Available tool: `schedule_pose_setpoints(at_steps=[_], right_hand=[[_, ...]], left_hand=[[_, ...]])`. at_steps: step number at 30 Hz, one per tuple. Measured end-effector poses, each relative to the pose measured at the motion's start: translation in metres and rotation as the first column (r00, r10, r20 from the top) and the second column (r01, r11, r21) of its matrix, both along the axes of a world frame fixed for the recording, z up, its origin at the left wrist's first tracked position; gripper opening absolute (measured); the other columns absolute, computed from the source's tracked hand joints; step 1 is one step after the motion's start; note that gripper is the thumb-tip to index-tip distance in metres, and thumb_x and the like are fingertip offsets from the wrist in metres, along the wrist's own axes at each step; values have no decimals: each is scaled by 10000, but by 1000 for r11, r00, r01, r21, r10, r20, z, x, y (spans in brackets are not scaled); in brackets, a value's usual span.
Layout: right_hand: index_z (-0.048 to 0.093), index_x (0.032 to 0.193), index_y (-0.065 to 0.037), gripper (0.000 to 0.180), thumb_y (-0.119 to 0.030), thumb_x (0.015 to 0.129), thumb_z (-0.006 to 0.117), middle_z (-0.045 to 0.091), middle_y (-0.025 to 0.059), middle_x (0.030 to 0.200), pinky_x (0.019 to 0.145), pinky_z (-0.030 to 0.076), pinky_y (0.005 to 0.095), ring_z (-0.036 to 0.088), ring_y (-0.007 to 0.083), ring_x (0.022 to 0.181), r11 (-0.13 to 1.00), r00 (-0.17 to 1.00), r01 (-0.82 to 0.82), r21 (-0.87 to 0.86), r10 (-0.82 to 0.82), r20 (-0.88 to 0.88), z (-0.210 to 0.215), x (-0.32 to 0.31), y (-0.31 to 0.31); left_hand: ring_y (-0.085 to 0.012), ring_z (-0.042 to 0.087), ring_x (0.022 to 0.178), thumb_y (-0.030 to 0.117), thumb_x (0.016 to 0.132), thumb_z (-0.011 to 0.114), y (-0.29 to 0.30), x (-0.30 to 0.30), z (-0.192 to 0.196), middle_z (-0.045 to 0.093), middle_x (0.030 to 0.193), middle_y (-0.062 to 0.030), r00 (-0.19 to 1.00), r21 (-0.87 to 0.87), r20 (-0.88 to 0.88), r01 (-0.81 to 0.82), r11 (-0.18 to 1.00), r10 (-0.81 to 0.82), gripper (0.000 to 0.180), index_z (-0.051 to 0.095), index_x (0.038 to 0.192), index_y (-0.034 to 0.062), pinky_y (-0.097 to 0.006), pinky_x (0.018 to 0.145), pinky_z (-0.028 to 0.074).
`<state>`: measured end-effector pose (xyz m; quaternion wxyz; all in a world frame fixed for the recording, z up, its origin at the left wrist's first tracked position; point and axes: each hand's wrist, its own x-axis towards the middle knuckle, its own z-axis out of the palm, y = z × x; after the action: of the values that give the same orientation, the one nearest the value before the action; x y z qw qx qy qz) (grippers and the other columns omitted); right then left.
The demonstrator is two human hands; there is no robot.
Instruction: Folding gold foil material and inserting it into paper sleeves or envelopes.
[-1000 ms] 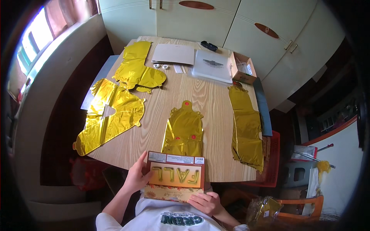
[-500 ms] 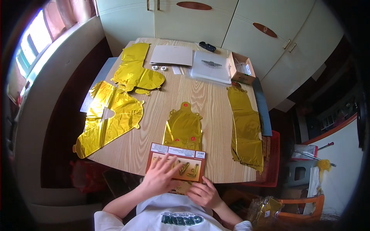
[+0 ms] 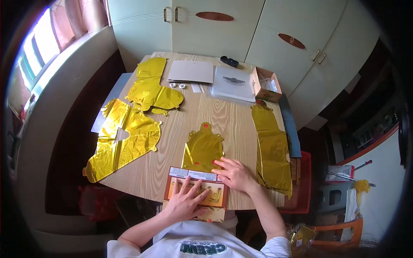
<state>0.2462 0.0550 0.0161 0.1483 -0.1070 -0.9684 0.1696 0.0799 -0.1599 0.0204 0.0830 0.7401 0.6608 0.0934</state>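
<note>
My left hand [image 3: 188, 201] lies with fingers spread across an orange-and-brown printed header card [image 3: 220, 197], which overhangs the table's front edge. Above the card lies a folded gold foil balloon [image 3: 204, 144] with red dots; its lower end meets the card's top edge. My right hand [image 3: 235, 175] rests at the card's upper right corner, fingers stretched out, fingertips touching beside a red dot near the foil's lower edge. The right thumb is hard to make out. Neither hand is wrapped around anything.
Flat gold foil balloons lie at the far left [image 3: 161, 92], near left [image 3: 133, 135] and right [image 3: 273, 148]. At the back are a grey-white board [image 3: 190, 71], white tape rolls [image 3: 182, 86], a clear plastic sheet pack [image 3: 234, 86], a black object [image 3: 229, 61] and a wooden box [image 3: 260, 89].
My right hand has moved up from the card's lower right edge to its upper right corner by the foil. My left hand stays spread on the card. The view has tilted slightly.
</note>
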Motion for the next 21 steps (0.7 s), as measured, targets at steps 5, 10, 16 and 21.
schedule_pose_setpoints(at_steps=[5,10,16,21], right_hand=[[732,1133,-171,270,-200,882,637,595,115,1319,1013,447,393,548,311,1182,995,999,-16,-96,12,-41,-3,-7,6],[729,1145,-165,284,-188,874,646,591,131,1323,973,456,373,556,310,1073,989,999,-39,-141,35,-32,-5,-9,12],[724,1155,-155,294,-187,875,642,575,138,1340,965,445,371,536,314,1063,982,999,-47,-182,42,-32,-9,-11,14],[721,1160,-147,292,-186,884,633,566,146,1346,980,436,381,525,318,1080,977,999,-49,-209,44,-27,-9,-10,15]], left_hand=[[-512,243,1394,653,828,580,6,-1,0,353,1521,-146,1000,-4,-2,-18,1000,18,724,463,1437,278,-736,1058,163],[-513,236,1394,670,820,577,12,1,-1,352,1520,-147,999,3,11,-45,999,45,728,472,1430,287,-740,1059,152],[-519,221,1397,683,818,570,17,3,-2,350,1522,-148,997,3,26,-71,997,71,714,477,1422,315,-752,1054,143],[-524,241,1383,678,811,578,20,4,-3,355,1516,-145,996,24,30,-85,996,84,694,497,1401,323,-770,1031,162]])
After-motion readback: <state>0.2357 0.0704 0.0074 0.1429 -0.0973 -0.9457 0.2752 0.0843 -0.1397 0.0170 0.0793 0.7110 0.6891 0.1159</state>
